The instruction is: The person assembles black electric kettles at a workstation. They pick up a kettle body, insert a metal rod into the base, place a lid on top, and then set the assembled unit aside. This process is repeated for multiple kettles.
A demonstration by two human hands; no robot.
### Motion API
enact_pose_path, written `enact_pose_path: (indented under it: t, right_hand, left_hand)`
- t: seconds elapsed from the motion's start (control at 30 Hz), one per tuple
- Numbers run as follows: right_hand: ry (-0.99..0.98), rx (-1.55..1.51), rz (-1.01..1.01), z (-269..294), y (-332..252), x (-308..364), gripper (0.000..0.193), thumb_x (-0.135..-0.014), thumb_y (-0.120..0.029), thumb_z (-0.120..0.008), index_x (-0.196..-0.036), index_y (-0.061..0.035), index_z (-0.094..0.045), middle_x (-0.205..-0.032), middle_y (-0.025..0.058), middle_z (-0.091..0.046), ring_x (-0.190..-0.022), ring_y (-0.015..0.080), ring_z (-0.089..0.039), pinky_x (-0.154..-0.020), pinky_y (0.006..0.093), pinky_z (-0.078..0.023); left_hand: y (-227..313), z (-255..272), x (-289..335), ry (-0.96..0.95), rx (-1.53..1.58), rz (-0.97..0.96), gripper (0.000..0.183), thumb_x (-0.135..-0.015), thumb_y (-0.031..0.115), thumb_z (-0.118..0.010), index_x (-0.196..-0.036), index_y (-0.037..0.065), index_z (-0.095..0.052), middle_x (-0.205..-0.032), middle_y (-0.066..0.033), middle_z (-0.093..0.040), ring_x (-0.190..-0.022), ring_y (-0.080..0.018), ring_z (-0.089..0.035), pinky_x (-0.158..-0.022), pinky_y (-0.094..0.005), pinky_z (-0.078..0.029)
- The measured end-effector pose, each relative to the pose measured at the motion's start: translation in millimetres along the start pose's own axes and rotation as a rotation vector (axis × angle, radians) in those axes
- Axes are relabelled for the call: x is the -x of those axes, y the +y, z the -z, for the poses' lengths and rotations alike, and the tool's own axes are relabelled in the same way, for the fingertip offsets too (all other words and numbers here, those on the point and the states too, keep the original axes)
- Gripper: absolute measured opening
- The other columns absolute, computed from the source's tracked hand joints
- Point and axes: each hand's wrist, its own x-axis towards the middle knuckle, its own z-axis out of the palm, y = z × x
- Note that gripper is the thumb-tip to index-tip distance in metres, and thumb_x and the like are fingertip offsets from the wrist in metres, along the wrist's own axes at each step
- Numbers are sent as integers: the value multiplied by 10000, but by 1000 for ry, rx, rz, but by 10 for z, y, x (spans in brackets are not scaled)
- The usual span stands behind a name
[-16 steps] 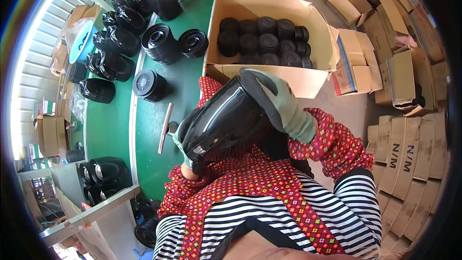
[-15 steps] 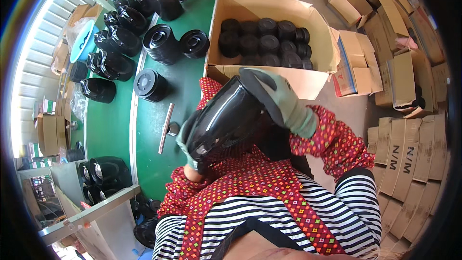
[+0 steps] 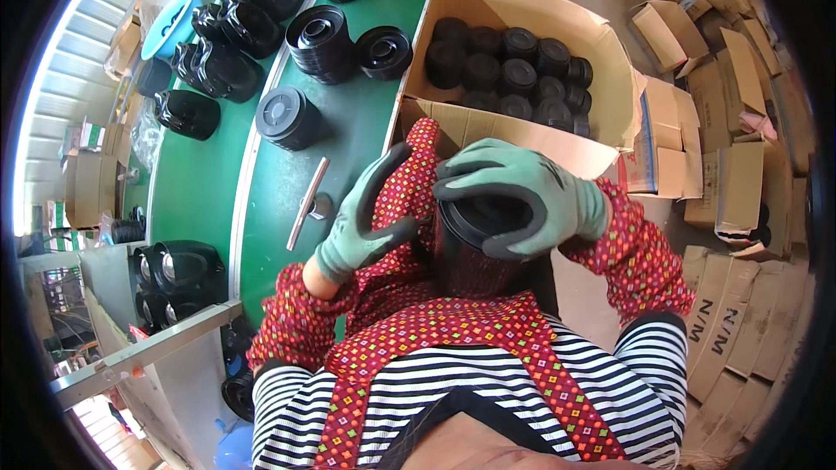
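My right hand (image 3: 522, 196), in a green glove with dark fingertips, is clamped over the round top of a black plastic part (image 3: 475, 226) held upright against my red patterned apron. My left hand (image 3: 361, 222), gloved the same way, grips the side of the same part with fingers spread. Just beyond my hands an open cardboard box (image 3: 514, 135) holds several round black lids in rows.
A green work table (image 3: 287, 174) carries stacks of black lids (image 3: 322, 39), a single lid (image 3: 286, 113), black housings (image 3: 218, 70) and a metal bar tool (image 3: 306, 202). Several small cardboard boxes (image 3: 723, 183) lie on the floor to the right. More black housings (image 3: 178, 265) sit lower left.
The black part has been turned from lying tilted across my lap to standing upright. My right hand has shifted onto its top, and my left hand has moved up its side.
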Motion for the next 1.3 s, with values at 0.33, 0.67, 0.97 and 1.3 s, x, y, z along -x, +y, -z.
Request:
enact_pose_path:
  t: [0.33,0.67,0.97,1.3]
  right_hand:
    - [229,3,-251,-374,435,48,275,-910,-170,-740,-1162,-69,-778,-1172,159,-726,-1090,347,-664,-1003,474,-495]
    - [818,-96,-313,-299,1323,573,529,-1092,-344,-478,-1420,59,-576,-1461,228,-584,-1368,357,-554,-1184,466,-421]
    - [360,-502,-296,-453,854,-126,678,-1047,-500,-577,-1526,-24,-523,-1526,193,-540,-1440,337,-497,-1213,473,-361]
    - [-268,-248,-419,-95,742,-341,920,-778,-467,-897,-1542,-105,-533,-1371,187,-624,-1266,350,-621,-1087,455,-483]
  left_hand:
    - [219,-217,-27,0,-217,437,1005,-781,353,-917,-1574,-4,-415,-1541,-229,-511,-1478,-382,-439,-1221,-482,-362]
    - [-448,462,-396,616,295,15,922,-1060,701,-338,-1685,40,-190,-1701,-171,-292,-1554,-328,-324,-1290,-501,-208]
    - [-567,-221,-711,417,641,73,881,-1075,680,-312,-1700,82,-145,-1745,-184,-204,-1578,-373,-284,-1298,-546,-202]
    - [-300,147,757,80,-219,68,1094,-743,218,-886,-1641,-3,-301,-1680,-297,-288,-1528,-456,-368,-1246,-535,-312]
